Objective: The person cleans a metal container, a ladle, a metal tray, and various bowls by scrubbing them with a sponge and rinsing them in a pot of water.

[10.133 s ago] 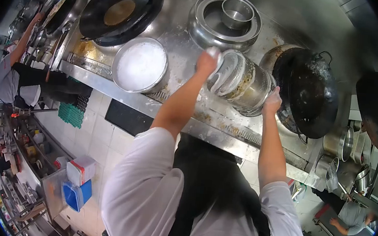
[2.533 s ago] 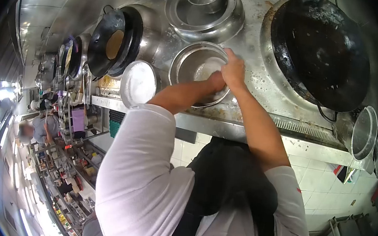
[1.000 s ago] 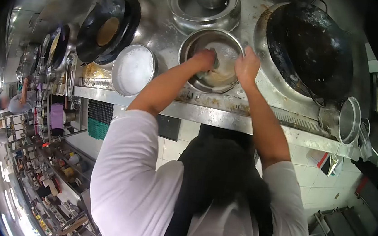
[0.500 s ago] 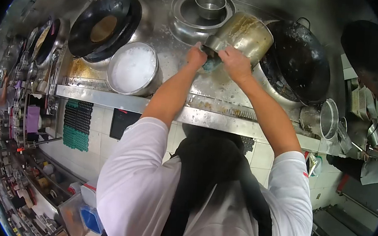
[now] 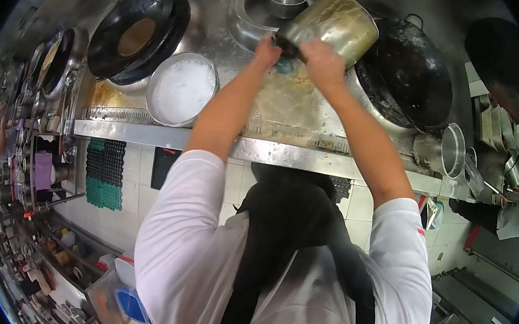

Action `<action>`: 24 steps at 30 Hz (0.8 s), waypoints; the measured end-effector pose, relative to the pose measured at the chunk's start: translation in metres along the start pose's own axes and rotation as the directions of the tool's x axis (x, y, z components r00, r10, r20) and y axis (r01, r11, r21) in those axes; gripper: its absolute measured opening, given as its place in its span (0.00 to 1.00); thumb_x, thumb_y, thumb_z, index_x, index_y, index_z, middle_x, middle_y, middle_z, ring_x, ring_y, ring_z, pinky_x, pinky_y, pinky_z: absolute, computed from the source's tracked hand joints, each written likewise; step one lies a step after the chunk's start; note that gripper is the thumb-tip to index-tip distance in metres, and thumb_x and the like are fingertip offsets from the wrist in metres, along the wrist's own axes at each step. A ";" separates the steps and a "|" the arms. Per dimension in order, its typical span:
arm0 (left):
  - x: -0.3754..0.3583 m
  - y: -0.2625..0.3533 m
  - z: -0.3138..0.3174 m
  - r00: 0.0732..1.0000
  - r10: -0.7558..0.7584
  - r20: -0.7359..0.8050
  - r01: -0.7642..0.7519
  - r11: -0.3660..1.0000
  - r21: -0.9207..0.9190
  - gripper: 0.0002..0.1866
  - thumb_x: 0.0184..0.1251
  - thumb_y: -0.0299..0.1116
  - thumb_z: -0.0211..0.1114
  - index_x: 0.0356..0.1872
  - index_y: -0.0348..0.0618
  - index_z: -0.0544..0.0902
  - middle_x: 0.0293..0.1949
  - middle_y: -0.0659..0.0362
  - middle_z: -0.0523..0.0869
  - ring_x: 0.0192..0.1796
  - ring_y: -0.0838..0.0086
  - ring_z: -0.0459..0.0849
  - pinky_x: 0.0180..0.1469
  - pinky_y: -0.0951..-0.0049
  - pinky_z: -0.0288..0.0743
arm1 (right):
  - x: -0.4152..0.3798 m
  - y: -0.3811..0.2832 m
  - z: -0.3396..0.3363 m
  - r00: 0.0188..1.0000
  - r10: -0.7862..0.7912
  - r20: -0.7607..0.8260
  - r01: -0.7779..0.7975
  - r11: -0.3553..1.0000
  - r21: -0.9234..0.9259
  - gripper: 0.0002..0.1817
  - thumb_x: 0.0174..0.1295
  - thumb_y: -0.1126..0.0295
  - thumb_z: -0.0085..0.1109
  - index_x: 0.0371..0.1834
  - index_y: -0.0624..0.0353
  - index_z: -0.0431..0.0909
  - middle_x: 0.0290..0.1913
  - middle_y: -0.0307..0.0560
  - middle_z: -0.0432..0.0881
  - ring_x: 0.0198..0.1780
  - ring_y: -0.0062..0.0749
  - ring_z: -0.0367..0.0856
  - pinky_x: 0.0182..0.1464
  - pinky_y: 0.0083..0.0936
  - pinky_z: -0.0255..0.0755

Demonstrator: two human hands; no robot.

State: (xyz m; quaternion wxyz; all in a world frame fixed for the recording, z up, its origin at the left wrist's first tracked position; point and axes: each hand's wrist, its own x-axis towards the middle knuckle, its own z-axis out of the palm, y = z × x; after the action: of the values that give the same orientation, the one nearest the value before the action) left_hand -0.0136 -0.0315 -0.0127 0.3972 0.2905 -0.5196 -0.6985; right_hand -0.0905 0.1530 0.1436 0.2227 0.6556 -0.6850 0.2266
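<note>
A large metal pot [image 5: 341, 27] with yellow-brown stains is tipped on its side over the steel stove top. My right hand [image 5: 322, 62] is closed on its near end, by the rim. My left hand [image 5: 267, 53] is closed at the left side of the same end, on a dark edge or handle. Greenish cloth or scrubber [image 5: 285, 66] shows between my hands, partly hidden. Cloudy liquid [image 5: 277, 104] spreads over the steel below the pot. Behind my left hand a small steel bowl [image 5: 285, 1] sits in a wide round burner ring [image 5: 242, 16].
Black woks [image 5: 128, 34] lie at the left, and another black wok [image 5: 414, 77] at the right. A round pot of white foam [image 5: 183, 89] stands near the front ledge [image 5: 297, 156]. A strainer [image 5: 453, 150] is at the right end. People are partly visible at both sides.
Cloudy liquid now covers the steel below the pot. Both hands and the pot's near end have moved slightly up in the view, and the whole view has shifted a little.
</note>
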 end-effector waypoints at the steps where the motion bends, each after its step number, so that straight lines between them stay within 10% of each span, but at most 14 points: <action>1: -0.027 0.056 -0.006 0.979 0.180 0.099 -0.194 0.662 0.724 0.28 0.56 0.40 0.68 0.56 0.39 0.72 0.54 0.46 0.80 0.57 0.54 0.80 0.59 0.60 0.73 | 0.006 0.007 -0.006 0.993 0.116 -0.037 -0.116 0.993 0.004 0.10 0.51 0.74 0.54 0.37 0.50 0.75 0.38 0.43 0.78 0.40 0.43 0.80 0.37 0.39 0.76; 7: -0.074 0.213 -0.120 0.984 0.153 0.095 -0.133 0.263 0.956 0.32 0.46 0.42 0.75 0.55 0.40 0.78 0.52 0.46 0.81 0.56 0.51 0.80 0.58 0.60 0.74 | -0.015 0.044 0.003 0.755 0.655 -0.007 -0.622 0.721 0.305 0.08 0.46 0.75 0.53 0.32 0.58 0.74 0.36 0.56 0.79 0.41 0.59 0.78 0.41 0.49 0.69; 12: -0.122 0.200 -0.188 0.973 -0.194 -0.129 0.133 0.007 0.991 0.47 0.49 0.57 0.74 0.67 0.39 0.69 0.54 0.40 0.82 0.57 0.52 0.81 0.59 0.60 0.73 | -0.048 0.039 0.052 0.635 0.760 0.137 -0.735 0.540 0.410 0.08 0.44 0.74 0.52 0.30 0.59 0.74 0.31 0.62 0.80 0.39 0.62 0.79 0.43 0.47 0.69; 14: -0.132 0.164 -0.207 0.904 -0.378 -0.199 0.094 -0.277 0.956 0.51 0.57 0.61 0.66 0.74 0.43 0.52 0.65 0.39 0.72 0.66 0.49 0.72 0.67 0.58 0.66 | -0.049 0.041 0.063 0.578 0.784 0.225 -0.782 0.454 0.428 0.08 0.45 0.74 0.52 0.31 0.58 0.76 0.31 0.62 0.81 0.39 0.61 0.80 0.44 0.46 0.70; 16: -0.148 0.147 -0.187 0.851 -0.454 -0.264 0.154 -0.264 0.952 0.46 0.59 0.54 0.64 0.74 0.45 0.55 0.74 0.43 0.55 0.70 0.32 0.58 0.71 0.48 0.58 | -0.056 0.045 0.076 0.520 0.807 0.278 -0.825 0.391 0.407 0.09 0.46 0.74 0.52 0.32 0.58 0.76 0.33 0.61 0.82 0.40 0.60 0.81 0.45 0.44 0.71; 19: -0.151 0.093 -0.213 0.797 -0.573 -0.190 -0.317 -0.665 0.676 0.31 0.64 0.45 0.58 0.68 0.45 0.70 0.69 0.44 0.67 0.67 0.41 0.68 0.68 0.53 0.63 | -0.062 0.050 0.095 0.451 0.842 0.295 -0.873 0.346 0.345 0.10 0.47 0.73 0.53 0.34 0.60 0.77 0.35 0.61 0.83 0.43 0.57 0.82 0.47 0.42 0.72; 22: -0.140 0.095 -0.233 0.635 -0.757 -0.158 -0.161 -0.329 0.930 0.19 0.64 0.38 0.51 0.51 0.43 0.83 0.57 0.46 0.80 0.60 0.50 0.78 0.63 0.58 0.70 | -0.060 0.048 0.092 0.399 0.852 0.340 -0.905 0.304 0.299 0.12 0.48 0.72 0.55 0.37 0.60 0.77 0.38 0.61 0.83 0.45 0.56 0.82 0.48 0.42 0.73; 24: -0.139 0.073 -0.300 0.592 -0.806 -0.022 -0.420 -0.331 0.845 0.17 0.65 0.38 0.50 0.41 0.42 0.86 0.50 0.47 0.84 0.55 0.53 0.81 0.59 0.60 0.73 | -0.055 0.043 0.091 0.393 0.861 0.322 -0.910 0.314 0.270 0.12 0.48 0.72 0.58 0.38 0.60 0.77 0.39 0.60 0.84 0.45 0.56 0.82 0.49 0.43 0.73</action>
State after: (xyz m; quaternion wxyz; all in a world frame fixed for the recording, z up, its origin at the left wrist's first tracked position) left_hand 0.3219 -0.0712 -0.0314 -0.4198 0.2798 -0.8583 -0.0939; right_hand -0.1324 0.1440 0.0372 -0.1202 0.2142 -0.8793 0.4081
